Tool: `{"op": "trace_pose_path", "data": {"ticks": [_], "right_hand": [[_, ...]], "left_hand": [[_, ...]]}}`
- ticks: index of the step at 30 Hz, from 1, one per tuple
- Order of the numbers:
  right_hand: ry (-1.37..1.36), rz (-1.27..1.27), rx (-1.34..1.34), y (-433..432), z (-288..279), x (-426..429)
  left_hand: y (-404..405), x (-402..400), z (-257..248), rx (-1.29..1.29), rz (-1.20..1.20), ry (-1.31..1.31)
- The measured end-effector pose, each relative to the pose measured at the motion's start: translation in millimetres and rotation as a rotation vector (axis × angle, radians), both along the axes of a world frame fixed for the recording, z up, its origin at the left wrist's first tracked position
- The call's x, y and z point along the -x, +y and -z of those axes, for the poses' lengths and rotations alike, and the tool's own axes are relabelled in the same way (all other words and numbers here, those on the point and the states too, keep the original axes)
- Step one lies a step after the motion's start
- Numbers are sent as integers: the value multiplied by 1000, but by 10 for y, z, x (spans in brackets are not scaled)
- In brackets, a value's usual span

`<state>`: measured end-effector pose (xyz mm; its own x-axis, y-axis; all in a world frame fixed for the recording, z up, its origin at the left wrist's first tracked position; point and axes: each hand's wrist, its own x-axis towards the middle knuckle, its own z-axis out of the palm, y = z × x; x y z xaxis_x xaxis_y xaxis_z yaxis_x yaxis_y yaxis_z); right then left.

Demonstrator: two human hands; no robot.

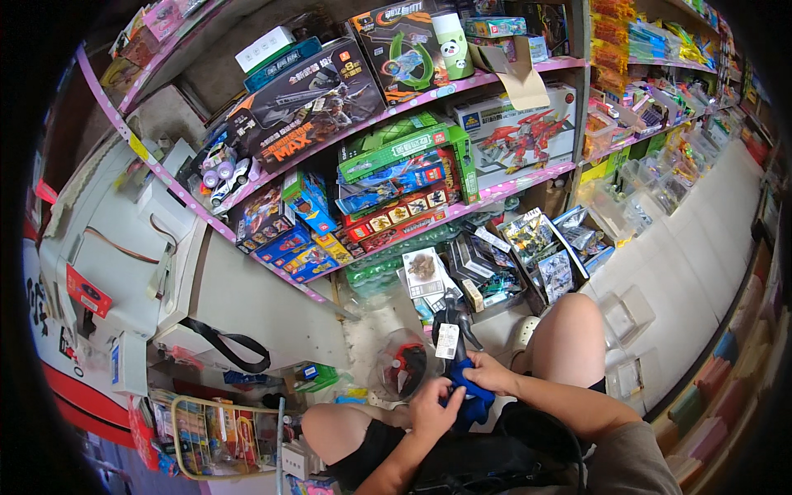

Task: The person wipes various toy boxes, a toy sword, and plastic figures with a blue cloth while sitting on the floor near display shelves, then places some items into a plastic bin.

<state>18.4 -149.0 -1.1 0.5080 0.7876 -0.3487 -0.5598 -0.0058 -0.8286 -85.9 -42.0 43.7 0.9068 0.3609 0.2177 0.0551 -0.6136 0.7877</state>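
A black toy figure (455, 325) with a blue cloth-like part (473, 396) at its lower end is between my two hands, above my lap. A white tag (447, 341) bearing writing lies across its upper body. My right hand (489, 374) grips the blue part from the right, thumb on top. From the left, my left hand (435, 402) pinches the blue part's near edge between thumb and fingers. Just beyond my left hand stands a round clear container (402, 365) with something red and black inside. My palms are hidden.
Open boxes of packaged toys (535, 253) and a card with a brown picture (423, 272) lie on the floor ahead. Shelves with pink edging (396, 232) hold boxed toys. A wire basket (226, 405) is at lower left, and clear plastic bins (625, 315) sit to the right.
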Motion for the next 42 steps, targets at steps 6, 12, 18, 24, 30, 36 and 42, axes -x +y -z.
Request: {"op": "trace_pose_path", "data": {"ticks": [6,12,18,24,30,36,42], "right_hand": [[-12,-199,-138,-36,-65,14],[-83,-304,-109,-55,-42,-11],[89,-359,-155,-97,-206,-59],[117,-408,-127,-51,-97,-52],[144,-412,-146,-39,-72,-57],[108,-407,-116,-59,-71,-60],[117,-365,-41,-57,-315,-18]], "left_hand": [[316,-373,-267,-140,-48,-127],[390,-553,-414,-242,80,-231],[549,-645,-485,604,-86,-99],[574,-614,-503,653,-102,-104],[563,-594,-481,450,-120,-87],[507,-608,-521,-141,17,-176],[539,-623,-383,-203,-49,-180]]}}
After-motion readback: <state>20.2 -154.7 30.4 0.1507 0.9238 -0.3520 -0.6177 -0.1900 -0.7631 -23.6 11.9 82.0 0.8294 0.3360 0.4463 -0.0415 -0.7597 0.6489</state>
